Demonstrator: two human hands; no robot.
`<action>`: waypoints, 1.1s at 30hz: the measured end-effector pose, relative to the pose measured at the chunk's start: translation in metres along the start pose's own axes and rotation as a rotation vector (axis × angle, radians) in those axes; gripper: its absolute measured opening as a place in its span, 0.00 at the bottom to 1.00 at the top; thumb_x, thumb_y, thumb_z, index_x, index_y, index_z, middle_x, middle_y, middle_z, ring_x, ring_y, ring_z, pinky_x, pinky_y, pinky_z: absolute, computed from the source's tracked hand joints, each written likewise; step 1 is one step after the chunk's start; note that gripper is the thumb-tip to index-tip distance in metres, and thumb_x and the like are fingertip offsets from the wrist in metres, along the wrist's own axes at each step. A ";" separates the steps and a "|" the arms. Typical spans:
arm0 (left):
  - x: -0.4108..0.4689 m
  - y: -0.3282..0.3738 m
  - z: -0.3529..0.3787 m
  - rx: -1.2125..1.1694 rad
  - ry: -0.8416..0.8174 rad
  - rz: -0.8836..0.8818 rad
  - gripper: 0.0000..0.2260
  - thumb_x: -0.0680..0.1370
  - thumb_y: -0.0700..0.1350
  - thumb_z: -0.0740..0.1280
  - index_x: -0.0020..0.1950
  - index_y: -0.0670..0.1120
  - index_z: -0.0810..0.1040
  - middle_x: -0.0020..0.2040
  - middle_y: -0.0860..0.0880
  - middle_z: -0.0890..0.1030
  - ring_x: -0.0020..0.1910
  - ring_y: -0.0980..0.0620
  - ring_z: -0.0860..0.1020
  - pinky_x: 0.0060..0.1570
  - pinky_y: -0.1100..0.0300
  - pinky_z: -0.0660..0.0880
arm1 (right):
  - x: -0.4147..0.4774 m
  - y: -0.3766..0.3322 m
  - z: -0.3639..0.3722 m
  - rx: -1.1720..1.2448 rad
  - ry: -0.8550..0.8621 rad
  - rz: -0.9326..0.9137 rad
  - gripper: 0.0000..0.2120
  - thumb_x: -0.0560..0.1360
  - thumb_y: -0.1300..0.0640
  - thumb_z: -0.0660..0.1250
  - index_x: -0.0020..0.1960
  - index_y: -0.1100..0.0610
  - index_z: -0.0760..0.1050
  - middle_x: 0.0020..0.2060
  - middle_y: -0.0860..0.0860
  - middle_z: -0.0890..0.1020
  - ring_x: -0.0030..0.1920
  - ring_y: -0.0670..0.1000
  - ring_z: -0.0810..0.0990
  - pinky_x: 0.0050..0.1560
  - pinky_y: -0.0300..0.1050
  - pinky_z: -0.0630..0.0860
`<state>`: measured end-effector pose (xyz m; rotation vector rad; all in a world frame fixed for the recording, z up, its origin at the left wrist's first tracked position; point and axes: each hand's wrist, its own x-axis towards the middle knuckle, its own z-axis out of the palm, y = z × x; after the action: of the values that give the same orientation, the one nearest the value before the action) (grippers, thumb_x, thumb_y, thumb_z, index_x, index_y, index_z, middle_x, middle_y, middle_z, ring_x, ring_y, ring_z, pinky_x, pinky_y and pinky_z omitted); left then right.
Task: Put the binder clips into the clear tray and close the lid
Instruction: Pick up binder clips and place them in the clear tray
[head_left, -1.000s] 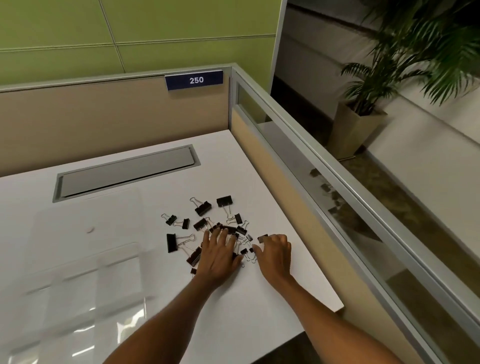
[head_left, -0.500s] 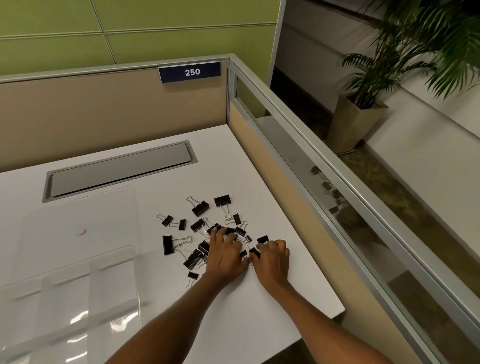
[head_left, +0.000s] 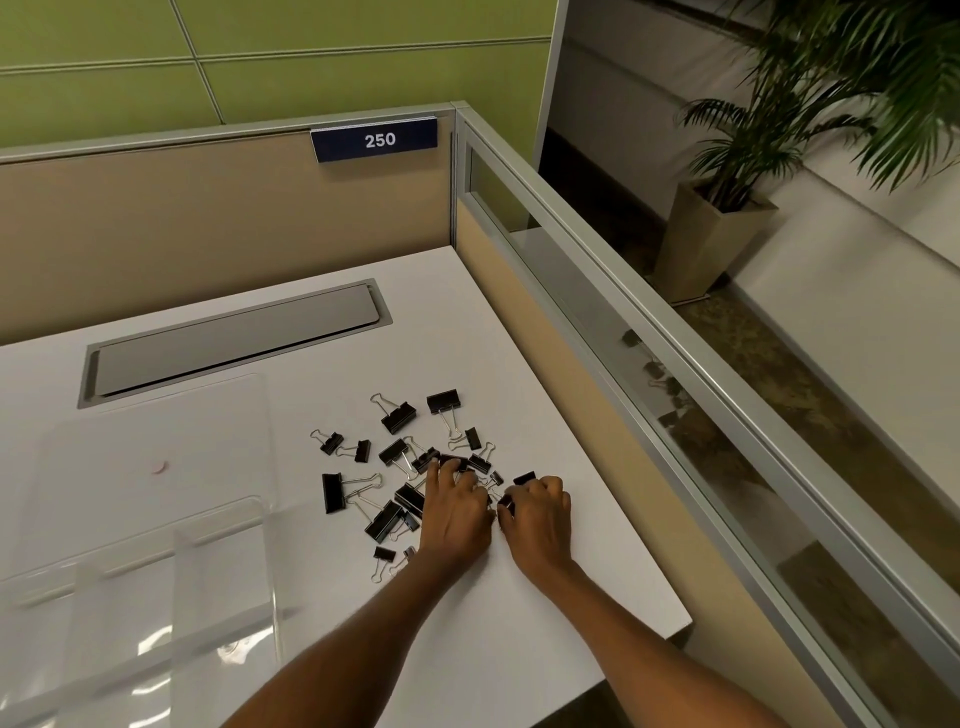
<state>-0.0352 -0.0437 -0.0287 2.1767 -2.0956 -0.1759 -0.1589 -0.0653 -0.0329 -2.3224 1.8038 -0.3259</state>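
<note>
Left hand (head_left: 457, 514), right hand (head_left: 538, 519) curled round black binder clips (head_left: 399, 417), silver wire handles.

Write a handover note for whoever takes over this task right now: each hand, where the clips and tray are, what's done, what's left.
Left hand: fingers curled down over binder clips at the pile's near edge; grip unclear.
Right hand: curled round clips beside it.
Clips: all scattered on the white desk, to the right of the clear tray.
Tray: lower left, lid open and lying flat behind it; no clips visible inside.
Done: nothing in the tray yet.
Left: move every clip in, then close the lid.
</note>
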 end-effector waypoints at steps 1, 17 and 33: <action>0.001 0.000 0.001 0.004 -0.004 -0.007 0.05 0.69 0.46 0.71 0.40 0.45 0.82 0.43 0.49 0.81 0.57 0.43 0.72 0.68 0.40 0.59 | 0.000 0.000 0.000 0.020 0.003 0.007 0.07 0.68 0.55 0.74 0.45 0.54 0.81 0.41 0.51 0.82 0.48 0.55 0.75 0.43 0.48 0.73; 0.018 -0.021 -0.021 -0.024 -0.117 0.228 0.17 0.68 0.40 0.73 0.54 0.52 0.80 0.46 0.48 0.81 0.55 0.44 0.73 0.64 0.39 0.62 | -0.001 0.006 -0.018 0.684 0.029 0.324 0.12 0.69 0.66 0.73 0.52 0.58 0.79 0.48 0.49 0.71 0.42 0.49 0.79 0.46 0.41 0.81; 0.031 -0.001 -0.037 0.207 -0.215 0.299 0.12 0.70 0.47 0.68 0.49 0.42 0.80 0.43 0.46 0.79 0.53 0.43 0.69 0.66 0.44 0.58 | -0.004 0.006 -0.027 1.053 0.047 0.654 0.11 0.73 0.67 0.68 0.53 0.56 0.78 0.38 0.50 0.80 0.38 0.46 0.78 0.37 0.31 0.72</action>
<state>-0.0269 -0.0743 0.0074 1.9887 -2.6368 -0.1777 -0.1729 -0.0626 -0.0091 -0.9816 1.6624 -0.9226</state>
